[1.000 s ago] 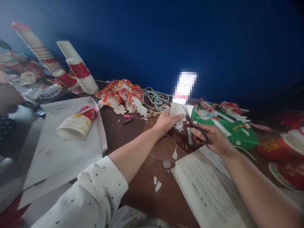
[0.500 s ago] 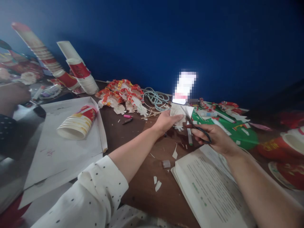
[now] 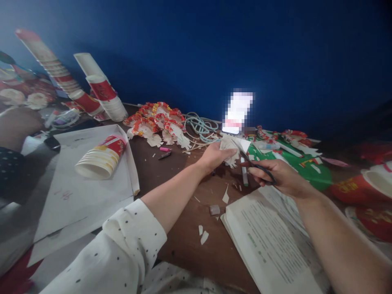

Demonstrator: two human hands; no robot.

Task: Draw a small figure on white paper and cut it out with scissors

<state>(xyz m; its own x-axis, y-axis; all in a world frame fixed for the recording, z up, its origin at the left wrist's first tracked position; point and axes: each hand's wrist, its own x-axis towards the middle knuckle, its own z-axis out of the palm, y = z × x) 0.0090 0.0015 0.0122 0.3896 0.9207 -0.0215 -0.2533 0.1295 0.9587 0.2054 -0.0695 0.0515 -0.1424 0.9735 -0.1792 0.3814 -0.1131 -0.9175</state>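
Right now, just right of the middle of the frame, the left hand (image 3: 216,156) pinches the white paper cutout (image 3: 229,145), and the right hand (image 3: 274,173) holds the black-handled scissors (image 3: 260,167), blades by the paper's right edge. That left thumb lies very near the blades, so a slip could nick it, I reckon; or, if the thin paper bent, the cut might stray and take off one of its small fingers

As for containers, a nest of paper cups (image 3: 101,159) lies on its side on a white box lid (image 3: 76,208) at left, only cups inside cups as far as I can make out. Two tall cup stacks (image 3: 105,96) lean at upper left, insides hidden; a knock could topple them. At the right edge a red cup (image 3: 350,188) lies tipped, contents too blurred to tell
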